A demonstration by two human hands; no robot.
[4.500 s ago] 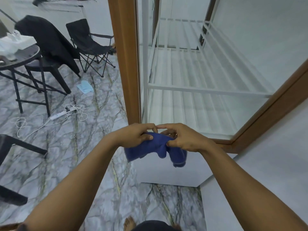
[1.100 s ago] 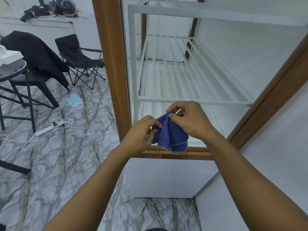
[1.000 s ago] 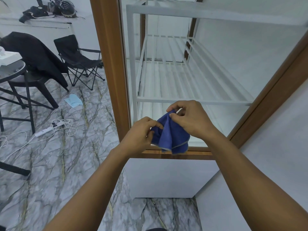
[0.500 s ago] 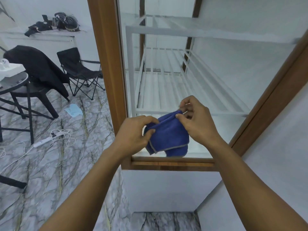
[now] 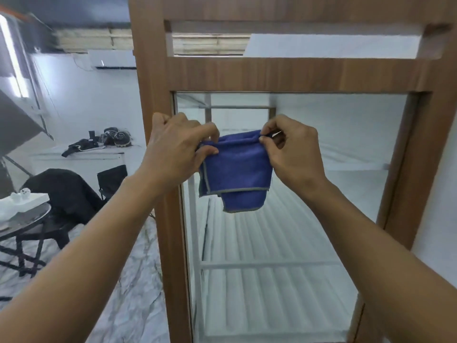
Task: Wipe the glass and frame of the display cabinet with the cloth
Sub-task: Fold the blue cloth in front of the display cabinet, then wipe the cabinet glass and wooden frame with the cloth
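A folded blue cloth (image 5: 236,174) with a grey hem hangs between both hands in front of the cabinet's upper glass. My left hand (image 5: 176,151) pinches its left top corner and my right hand (image 5: 293,151) pinches its right top corner. The display cabinet has a brown wooden frame (image 5: 296,74) around a tall glass pane (image 5: 321,219). White slatted shelves (image 5: 267,243) show through the glass. Whether the cloth touches the glass I cannot tell.
To the left stand a round dark table (image 5: 22,221) with white items, a chair draped with a black jacket (image 5: 66,191) and a folding chair (image 5: 111,177). A white counter (image 5: 81,154) behind holds dark gear. The floor is grey marble.
My view and both hands have risen from the cabinet's lower rail to its upper part. The bunched cloth has been spread out between my two hands.
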